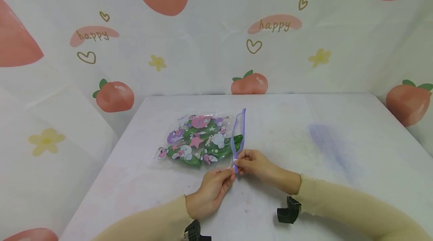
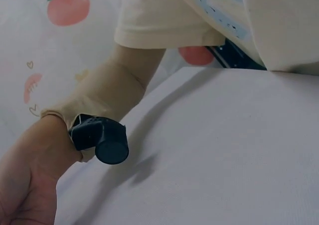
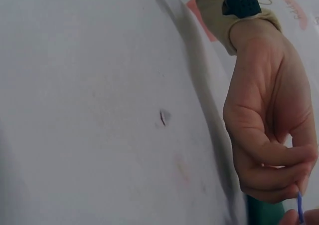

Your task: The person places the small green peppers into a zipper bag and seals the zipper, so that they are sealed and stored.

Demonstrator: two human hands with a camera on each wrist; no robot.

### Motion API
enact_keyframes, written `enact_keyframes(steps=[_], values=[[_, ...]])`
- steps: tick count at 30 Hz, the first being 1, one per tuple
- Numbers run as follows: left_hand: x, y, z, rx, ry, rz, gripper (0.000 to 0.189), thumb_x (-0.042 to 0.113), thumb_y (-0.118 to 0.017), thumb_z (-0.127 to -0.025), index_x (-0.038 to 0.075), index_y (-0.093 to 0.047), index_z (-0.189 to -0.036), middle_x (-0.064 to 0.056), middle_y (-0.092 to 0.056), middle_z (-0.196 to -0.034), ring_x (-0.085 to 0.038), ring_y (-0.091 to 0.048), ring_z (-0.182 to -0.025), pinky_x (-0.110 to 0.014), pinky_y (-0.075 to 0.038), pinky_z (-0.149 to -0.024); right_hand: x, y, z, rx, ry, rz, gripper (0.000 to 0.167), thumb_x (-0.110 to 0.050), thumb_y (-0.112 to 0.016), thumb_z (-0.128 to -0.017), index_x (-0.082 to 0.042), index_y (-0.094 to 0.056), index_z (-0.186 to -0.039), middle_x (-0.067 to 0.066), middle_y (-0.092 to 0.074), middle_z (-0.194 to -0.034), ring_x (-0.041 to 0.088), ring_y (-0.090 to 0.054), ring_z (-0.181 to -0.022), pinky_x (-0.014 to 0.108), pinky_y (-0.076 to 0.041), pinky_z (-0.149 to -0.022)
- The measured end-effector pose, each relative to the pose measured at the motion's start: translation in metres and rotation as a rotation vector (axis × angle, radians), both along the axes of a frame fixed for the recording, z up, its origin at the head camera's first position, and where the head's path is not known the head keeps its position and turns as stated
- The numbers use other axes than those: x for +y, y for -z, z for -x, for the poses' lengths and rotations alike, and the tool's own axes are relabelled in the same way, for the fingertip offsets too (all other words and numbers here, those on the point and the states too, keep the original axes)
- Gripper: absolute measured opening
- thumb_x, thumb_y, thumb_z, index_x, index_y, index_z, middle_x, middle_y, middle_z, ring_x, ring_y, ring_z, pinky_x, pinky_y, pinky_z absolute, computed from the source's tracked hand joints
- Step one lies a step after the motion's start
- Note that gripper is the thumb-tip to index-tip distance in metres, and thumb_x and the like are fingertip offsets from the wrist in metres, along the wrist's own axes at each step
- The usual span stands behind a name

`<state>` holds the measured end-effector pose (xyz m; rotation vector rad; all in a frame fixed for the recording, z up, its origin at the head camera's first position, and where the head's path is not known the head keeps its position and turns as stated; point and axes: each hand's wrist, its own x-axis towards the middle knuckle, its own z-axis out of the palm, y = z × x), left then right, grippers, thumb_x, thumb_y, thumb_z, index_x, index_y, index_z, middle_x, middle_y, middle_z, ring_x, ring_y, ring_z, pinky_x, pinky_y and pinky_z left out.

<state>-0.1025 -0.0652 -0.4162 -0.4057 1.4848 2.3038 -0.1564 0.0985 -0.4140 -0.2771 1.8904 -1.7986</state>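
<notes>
A clear zip bag [image 1: 197,142] printed with pink and purple cartoon figures lies on the table, its purple zip strip [image 1: 244,128] facing right and gaping in the middle. Inside are several glossy green things [image 1: 191,160], whose kind the print obscures; one pokes toward the opening. My left hand [image 1: 208,193] pinches the near end of the zip edge. Just beside it, my right hand [image 1: 256,166] grips the purple strip between thumb and fingers. In the right wrist view, the right hand [image 3: 271,115] has the strip [image 3: 300,207] at its fingertips. The left wrist view cuts off the left fingers.
The white table [image 1: 287,128] has a bluish smudge [image 1: 331,150] on its right side. Behind it hangs a white cloth [image 1: 209,45] with peach prints. A black camera mount [image 1: 289,210] sits on the right wrist, another [image 1: 196,231] on the left.
</notes>
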Motion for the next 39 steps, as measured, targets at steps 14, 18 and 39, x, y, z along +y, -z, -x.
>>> enact_keyframes(steps=[14, 18, 39], values=[[0.005, -0.005, 0.002, 0.018, -0.035, -0.024, 0.013, -0.001, -0.053, -0.093, -0.01, -0.054, -0.103, -0.002, -0.055, -0.086, -0.002, -0.055, -0.074, -0.01, -0.05, -0.072, 0.001, -0.004, 0.035, 0.054, 0.07, -0.123, 0.015, -0.005, -0.057, -0.093, 0.01, -0.058, -0.097, -0.001, -0.062, -0.073, 0.008, -0.058, -0.067, 0.02, -0.051, -0.066], [0.006, -0.007, 0.001, 0.015, -0.041, -0.033, 0.01, -0.002, -0.054, -0.092, -0.008, -0.056, -0.1, -0.003, -0.055, -0.087, -0.003, -0.055, -0.074, -0.011, -0.05, -0.072, 0.005, -0.003, 0.048, 0.076, 0.109, -0.122, 0.017, -0.003, -0.056, -0.093, 0.013, -0.057, -0.099, -0.003, -0.063, -0.071, 0.007, -0.059, -0.065, 0.02, -0.051, -0.065], [0.014, -0.006, -0.006, -0.01, 0.018, -0.027, 0.004, 0.0, -0.054, -0.094, -0.002, -0.056, -0.091, -0.003, -0.056, -0.085, -0.003, -0.056, -0.072, -0.012, -0.05, -0.071, 0.03, -0.005, 0.125, 0.144, 0.302, -0.297, 0.025, -0.007, -0.056, -0.095, 0.014, -0.059, -0.108, -0.001, -0.06, -0.076, 0.005, -0.054, -0.067, 0.017, -0.048, -0.065]])
